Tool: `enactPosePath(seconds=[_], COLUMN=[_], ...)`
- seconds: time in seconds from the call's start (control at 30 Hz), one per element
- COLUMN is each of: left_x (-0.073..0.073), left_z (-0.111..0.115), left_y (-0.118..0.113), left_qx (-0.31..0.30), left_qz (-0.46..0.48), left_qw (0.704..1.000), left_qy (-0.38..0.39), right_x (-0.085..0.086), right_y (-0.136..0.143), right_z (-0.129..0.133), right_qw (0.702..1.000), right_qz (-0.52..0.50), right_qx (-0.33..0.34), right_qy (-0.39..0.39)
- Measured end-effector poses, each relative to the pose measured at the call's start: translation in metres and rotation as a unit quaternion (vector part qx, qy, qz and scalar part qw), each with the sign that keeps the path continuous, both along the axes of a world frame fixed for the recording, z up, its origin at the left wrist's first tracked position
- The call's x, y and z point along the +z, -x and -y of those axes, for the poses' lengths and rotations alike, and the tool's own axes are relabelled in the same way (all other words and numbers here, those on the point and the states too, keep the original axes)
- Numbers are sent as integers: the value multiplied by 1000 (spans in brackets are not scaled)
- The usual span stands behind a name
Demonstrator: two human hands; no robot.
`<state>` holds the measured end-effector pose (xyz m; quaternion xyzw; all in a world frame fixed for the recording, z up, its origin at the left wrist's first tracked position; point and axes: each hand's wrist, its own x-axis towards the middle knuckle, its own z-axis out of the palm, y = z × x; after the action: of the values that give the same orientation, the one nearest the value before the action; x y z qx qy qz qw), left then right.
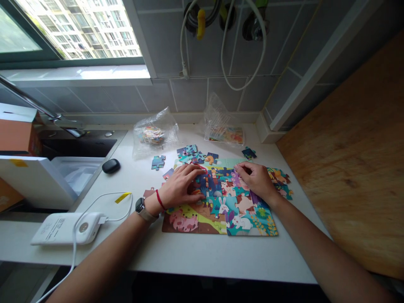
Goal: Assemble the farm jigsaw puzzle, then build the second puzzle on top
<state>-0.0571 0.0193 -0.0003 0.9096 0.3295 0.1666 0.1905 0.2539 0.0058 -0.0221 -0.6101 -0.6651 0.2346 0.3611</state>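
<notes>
A colourful jigsaw puzzle [217, 206] lies on the white counter, with pink, green, teal and dark blue parts and white rabbits. Over its left half rests my left hand [184, 184], palm down, thumb and fingers apart, nothing held. My right hand [254, 179] is at the puzzle's upper right, thumb and forefinger closed together by a purple part. What is between those fingertips, if anything, is too small to tell. Loose puzzle pieces [191, 155] are heaped behind my left hand. More puzzle pieces [280, 179] lie right of my right wrist.
A blue puzzle piece [158, 162] and a dark puzzle piece [249, 153] lie apart. Two clear plastic bags [154, 130] stand at the back. Leftward are a black mouse [111, 166], a white power bank [67, 228] with a cable, and a sink [94, 136]. A wooden panel [350, 168] borders the right.
</notes>
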Motion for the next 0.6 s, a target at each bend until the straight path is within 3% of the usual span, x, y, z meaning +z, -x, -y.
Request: enactPosePath(seconds=[0.6], left_x=[-14], left_z=[-4], left_y=[-3], left_qx=[-20], left_qz=[118], left_qw=[989], left_qy=[86], right_x=[0], right_y=[1], right_z=[0], right_qw=[1000], right_qz=[6], right_qx=[5], right_qy=[2])
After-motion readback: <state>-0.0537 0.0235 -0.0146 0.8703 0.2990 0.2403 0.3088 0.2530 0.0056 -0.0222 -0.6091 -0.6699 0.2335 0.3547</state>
